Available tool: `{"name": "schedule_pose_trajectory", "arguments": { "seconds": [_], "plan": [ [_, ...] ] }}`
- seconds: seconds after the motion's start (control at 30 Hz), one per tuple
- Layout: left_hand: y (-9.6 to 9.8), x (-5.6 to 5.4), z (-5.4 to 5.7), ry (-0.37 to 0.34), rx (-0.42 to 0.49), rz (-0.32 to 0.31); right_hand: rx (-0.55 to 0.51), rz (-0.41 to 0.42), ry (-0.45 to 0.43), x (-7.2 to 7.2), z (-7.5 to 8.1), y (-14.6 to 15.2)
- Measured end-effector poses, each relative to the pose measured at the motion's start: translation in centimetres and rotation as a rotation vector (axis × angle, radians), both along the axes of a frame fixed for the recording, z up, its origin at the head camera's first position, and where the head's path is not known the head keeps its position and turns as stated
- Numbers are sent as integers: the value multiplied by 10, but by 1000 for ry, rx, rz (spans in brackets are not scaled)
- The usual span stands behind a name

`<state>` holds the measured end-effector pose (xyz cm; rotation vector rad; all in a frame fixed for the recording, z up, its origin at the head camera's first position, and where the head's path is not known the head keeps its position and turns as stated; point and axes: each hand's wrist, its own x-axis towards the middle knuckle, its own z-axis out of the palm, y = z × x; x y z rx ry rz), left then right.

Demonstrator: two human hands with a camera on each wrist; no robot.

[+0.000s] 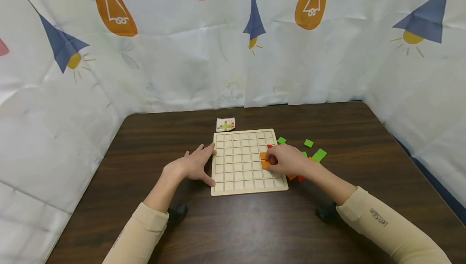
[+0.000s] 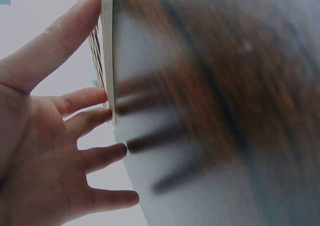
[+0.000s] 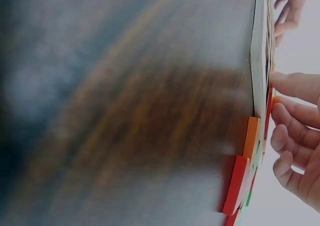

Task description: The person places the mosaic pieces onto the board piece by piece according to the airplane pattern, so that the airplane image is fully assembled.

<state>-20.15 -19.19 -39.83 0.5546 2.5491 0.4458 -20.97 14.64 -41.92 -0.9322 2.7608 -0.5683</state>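
Note:
A pale wooden grid board (image 1: 238, 163) lies on the dark table. My left hand (image 1: 193, 165) rests at its left side, fingers spread, with the thumb and fingertips along the edge; the left wrist view shows the open palm (image 2: 45, 151). Over the board's right part, my right hand (image 1: 291, 159) pinches an orange square tile (image 1: 266, 164) between thumb and forefinger, low at the grid. Another orange tile (image 1: 263, 156) sits just beyond it, and a red tile (image 1: 270, 146) shows farther up. The right wrist view shows the right hand's other fingers (image 3: 295, 136) loosely bent.
Loose green tiles (image 1: 319, 155) lie right of the board, several partly hidden by the right hand. Orange (image 3: 251, 138) and red tiles (image 3: 236, 186) lie by its right edge. A small pattern card (image 1: 225, 124) lies behind the board. A patterned white curtain (image 1: 204, 62) surrounds the table (image 1: 247, 227).

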Motion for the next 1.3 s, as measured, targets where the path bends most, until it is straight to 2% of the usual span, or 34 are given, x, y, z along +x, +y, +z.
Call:
{"name": "schedule_pose_trajectory", "arguments": {
  "seconds": [0.3,0.53,0.67,0.9,1.13,1.3],
  "plan": [
    [2,1,-2,30,0,-2,-28,-12,-29,-1,0,6],
    [-2,1,-3,49,-4,-21,-102,40,-27,-4,-1,14],
    [-3,1,-5,61,6,-37,-157,39,-33,-9,0,23],
    [-6,-1,-5,119,4,-88,-198,-56,-58,-22,6,45],
    [-9,-4,-6,127,20,-80,-235,-147,-71,-35,4,65],
    [-8,-6,-8,123,17,-82,-225,-178,-63,-46,0,71]
  ]
}}
